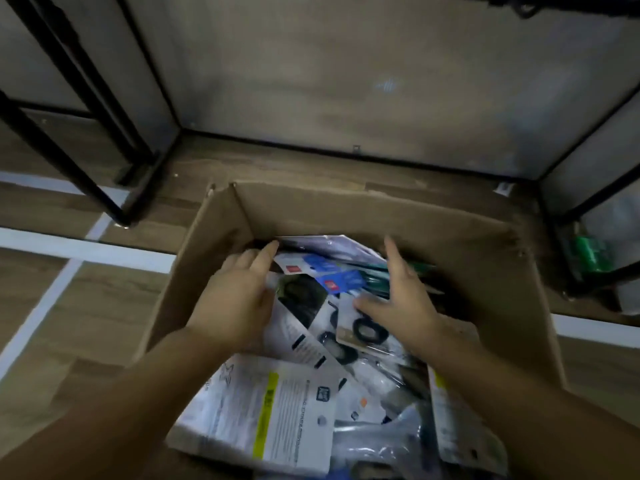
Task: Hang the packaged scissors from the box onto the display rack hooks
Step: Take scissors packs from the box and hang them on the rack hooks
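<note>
Head view: the open brown cardboard box (450, 230) sat on the wooden floor, full of white packaged scissors (304, 323). The left hand (235, 299) and right hand (401, 299) lay on them near the far wall, fingers straight, gripping nothing.

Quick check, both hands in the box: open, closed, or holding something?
Left hand: open, fingers straight, resting on the packaged scissors, gripping nothing.
Right hand: open, fingers spread over the packages, gripping nothing.
</note>
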